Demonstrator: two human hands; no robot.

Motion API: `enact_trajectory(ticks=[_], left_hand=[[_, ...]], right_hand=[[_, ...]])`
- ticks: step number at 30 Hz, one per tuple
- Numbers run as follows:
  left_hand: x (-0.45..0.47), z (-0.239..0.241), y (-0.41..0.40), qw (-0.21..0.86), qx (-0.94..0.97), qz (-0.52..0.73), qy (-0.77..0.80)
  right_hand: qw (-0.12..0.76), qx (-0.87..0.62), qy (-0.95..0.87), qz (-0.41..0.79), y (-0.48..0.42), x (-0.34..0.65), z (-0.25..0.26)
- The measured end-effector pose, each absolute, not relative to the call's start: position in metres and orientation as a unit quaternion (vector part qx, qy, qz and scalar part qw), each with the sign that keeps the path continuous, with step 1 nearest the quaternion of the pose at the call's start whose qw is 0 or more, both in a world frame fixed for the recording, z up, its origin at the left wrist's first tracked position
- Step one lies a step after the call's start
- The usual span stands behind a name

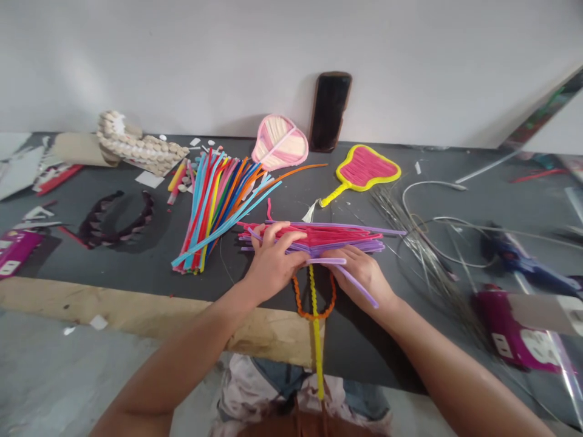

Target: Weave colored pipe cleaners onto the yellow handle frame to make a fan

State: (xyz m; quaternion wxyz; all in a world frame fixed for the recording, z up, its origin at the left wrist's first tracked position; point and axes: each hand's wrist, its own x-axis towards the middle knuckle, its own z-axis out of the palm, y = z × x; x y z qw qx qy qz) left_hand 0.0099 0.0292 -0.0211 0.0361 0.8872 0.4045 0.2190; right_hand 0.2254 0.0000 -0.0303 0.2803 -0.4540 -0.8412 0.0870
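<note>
Left hand [276,261]: we grasp the pink and purple strips [348,233] from above, fingers curved over them — likely keeping layers together.
Right hand [364,276]: we set it against their near side, perhaps as a brace; fingertips are hidden, so we cannot tell its grip.
Yellow stem [317,334]: points toward us below the strips.
Multicoloured bundle [218,206]: lies left — seemingly within reach.

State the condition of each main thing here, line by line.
Left hand: fingers spread over red and purple strands
Right hand: fingers bent near the purple ones
Yellow stem: straight, upper part twisted
Orange strand: curved, ends hidden
Phone: propped upright, screen dark
Multicoloured pipe cleaners: loose, fanned out
Yellow-rimmed fan: lying down
Dark headband: ends apart
</note>
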Motion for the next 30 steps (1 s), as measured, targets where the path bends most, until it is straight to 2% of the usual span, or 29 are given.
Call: enact_trajectory(ticks=[5,9,16,30], left_hand=[[0.0095,-0.0208,0.0284,0.051,0.888,0.220,0.401],[0.0102,-0.0208,0.0283,0.059,0.887,0.207,0.408],[0.0107,-0.0237,0.0270,0.046,0.893,0.181,0.409],[0.0110,-0.0236,0.0292,0.056,0.898,0.164,0.404]], right_hand=[[0.256,-0.478,-0.838,0.068,-0.0012,0.2231,-0.0281],[0.282,-0.494,-0.820,0.061,-0.0011,0.2223,-0.0276],[0.290,-0.538,-0.782,0.123,-0.0022,0.2226,-0.0323],[0.261,-0.540,-0.786,0.148,0.0002,0.2245,-0.0365]])
